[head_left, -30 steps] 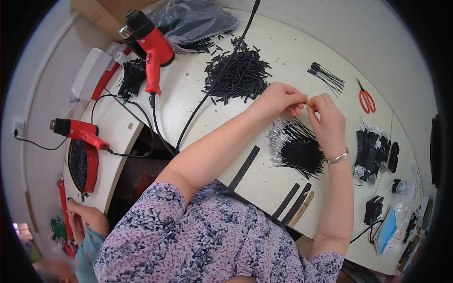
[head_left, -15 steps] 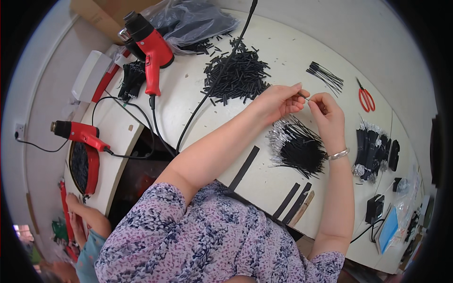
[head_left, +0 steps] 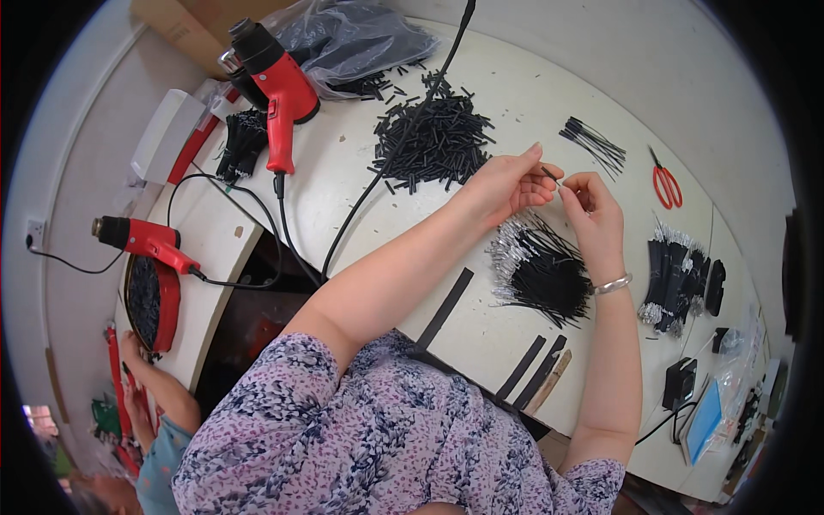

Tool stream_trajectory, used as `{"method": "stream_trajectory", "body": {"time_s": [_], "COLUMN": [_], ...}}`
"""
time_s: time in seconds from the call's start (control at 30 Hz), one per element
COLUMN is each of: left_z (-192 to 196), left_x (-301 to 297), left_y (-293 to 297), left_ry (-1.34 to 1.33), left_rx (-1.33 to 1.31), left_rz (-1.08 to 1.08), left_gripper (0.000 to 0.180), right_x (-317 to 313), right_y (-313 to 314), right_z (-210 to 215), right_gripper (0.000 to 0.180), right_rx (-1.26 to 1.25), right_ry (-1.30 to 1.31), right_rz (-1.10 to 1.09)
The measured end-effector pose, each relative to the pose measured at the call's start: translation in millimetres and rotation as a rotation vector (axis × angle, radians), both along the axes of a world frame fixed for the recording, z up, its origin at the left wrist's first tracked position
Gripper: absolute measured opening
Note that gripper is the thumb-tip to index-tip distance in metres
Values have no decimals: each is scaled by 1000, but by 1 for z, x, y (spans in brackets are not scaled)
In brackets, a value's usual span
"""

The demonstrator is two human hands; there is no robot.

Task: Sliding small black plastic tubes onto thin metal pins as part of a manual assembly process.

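Head view: the right hand (head_left: 596, 213) has a narrow grip on a slim, straight black tube (head_left: 550, 173), its long axis slanting up-left to the left hand (head_left: 508, 182), whose grip is loose, thumb lifted. Below the grips lie thin, silver-tipped black wires (head_left: 554, 279); leftward, heaped matte tubes (head_left: 439, 142).

Red heat gun (head_left: 290, 88) near a cardboard box (head_left: 193, 33), red-handled tool (head_left: 658, 174) well apart

Soft, even light; bowed outer edges.
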State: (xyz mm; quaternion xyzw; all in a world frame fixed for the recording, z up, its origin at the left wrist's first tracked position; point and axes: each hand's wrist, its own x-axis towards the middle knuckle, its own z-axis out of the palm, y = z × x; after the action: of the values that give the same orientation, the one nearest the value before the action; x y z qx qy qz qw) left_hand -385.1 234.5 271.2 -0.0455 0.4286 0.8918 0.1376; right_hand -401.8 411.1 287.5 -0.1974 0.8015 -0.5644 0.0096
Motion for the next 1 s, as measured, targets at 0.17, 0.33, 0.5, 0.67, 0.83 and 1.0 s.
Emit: {"method": "stream_trajectory", "body": {"time_s": [0.17,0.33,0.5,0.67,0.83,1.0], "left_z": [6,8,6,5,4,1], "left_x": [1,2,-1,0,0,2], "left_y": [0,-7,-5,-3,-3,5], "left_ry": [2,-54,-45,-51,-47,-6], "left_rx": [-20,-139,-145,-153,-166,-217], "left_rz": [17,153,137,123,128,177], "left_gripper": [49,44,42,40,37,23], "right_x": [-4,-40,-89,-103,-72,2], "right_y": [2,2,5,2,9,5], "right_z": [4,7,-15,-20,-1,7], "right_gripper": [6,7,7,7,9,14], "right_rx": [51,435,633,679,497,462], "right_ry": [10,564,684,659,418,-63], "right_rz": [31,-130,-154,-147,-156,250]}}
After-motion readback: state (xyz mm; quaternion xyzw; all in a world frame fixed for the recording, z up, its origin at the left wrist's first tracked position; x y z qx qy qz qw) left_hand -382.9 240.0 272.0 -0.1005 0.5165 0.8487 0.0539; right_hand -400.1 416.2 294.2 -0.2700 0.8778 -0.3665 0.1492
